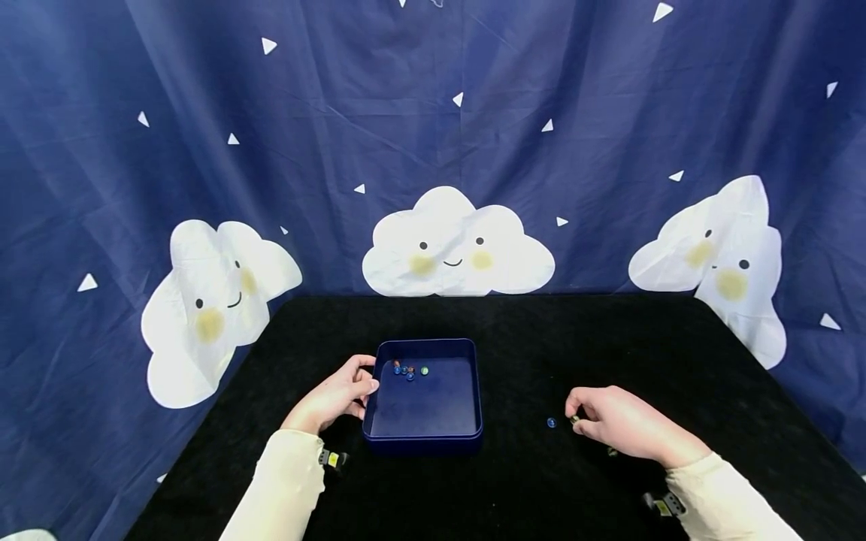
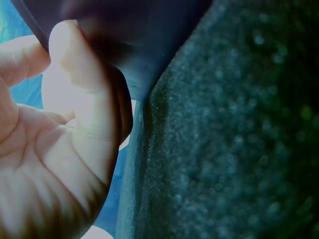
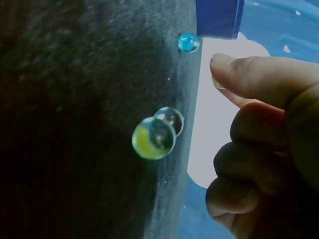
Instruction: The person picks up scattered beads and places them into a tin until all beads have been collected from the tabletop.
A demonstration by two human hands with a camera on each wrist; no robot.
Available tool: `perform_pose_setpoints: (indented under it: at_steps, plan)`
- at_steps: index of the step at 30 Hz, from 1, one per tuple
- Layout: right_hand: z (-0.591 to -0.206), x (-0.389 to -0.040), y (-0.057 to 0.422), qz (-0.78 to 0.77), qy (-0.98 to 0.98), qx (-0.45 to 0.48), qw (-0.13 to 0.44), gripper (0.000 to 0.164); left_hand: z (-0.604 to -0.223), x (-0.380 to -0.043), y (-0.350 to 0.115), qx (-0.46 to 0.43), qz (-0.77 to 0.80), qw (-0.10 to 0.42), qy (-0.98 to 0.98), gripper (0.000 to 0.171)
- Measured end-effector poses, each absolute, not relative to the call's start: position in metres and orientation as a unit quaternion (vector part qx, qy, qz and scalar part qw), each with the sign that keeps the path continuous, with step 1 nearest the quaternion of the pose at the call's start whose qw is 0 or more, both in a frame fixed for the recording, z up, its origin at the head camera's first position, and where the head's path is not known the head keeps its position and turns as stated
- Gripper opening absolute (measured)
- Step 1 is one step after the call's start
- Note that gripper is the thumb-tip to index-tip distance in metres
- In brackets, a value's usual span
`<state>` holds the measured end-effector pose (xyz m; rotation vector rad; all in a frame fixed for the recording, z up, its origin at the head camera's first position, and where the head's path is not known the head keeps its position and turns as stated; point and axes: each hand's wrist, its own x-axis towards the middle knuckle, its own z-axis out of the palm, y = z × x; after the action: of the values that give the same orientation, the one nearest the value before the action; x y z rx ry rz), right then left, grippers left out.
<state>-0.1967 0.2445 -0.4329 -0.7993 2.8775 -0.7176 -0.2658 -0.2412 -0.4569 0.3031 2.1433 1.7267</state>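
Observation:
A dark blue square tray (image 1: pixel 426 398) sits on the black cloth, with several small glass marbles (image 1: pixel 410 370) grouped near its far left corner. My left hand (image 1: pixel 341 392) grips the tray's left side, its thumb on the wall in the left wrist view. Right of the tray, my right hand (image 1: pixel 619 422) pinches a small marble (image 1: pixel 574 419) between thumb and index finger. Only a sliver of that marble shows in the right wrist view. The other fingers of that hand are curled in. A blue marble (image 1: pixel 552 423) lies on the cloth just left of it.
Beneath the right hand lie a yellow-green marble (image 3: pixel 149 139) and a clear-looking one (image 3: pixel 174 120), overlapping in the right wrist view. The black cloth (image 1: pixel 528 338) covers the table. A dark blue curtain (image 1: pixel 433 135) with white clouds hangs behind it.

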Motion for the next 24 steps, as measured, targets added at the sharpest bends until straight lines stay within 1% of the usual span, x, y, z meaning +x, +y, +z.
perform_pose_setpoints:
  at_steps: [7,18,24]
  plan:
    - [-0.430,-0.199,0.235,-0.244,0.931,-0.272,-0.011,0.018,-0.459,-0.268,-0.242,0.111,0.613,0.184,0.760,0.051]
    - [-0.422,-0.205,0.211,-0.250,0.926,-0.282,-0.016,0.013,-0.458,-0.265,-0.241,0.107,0.611,0.183,0.763,0.052]
    - [-0.419,-0.209,0.197,-0.255,0.922,-0.290,-0.031,0.014,-0.459,-0.267,-0.241,0.104,0.612,0.185,0.762,0.050]
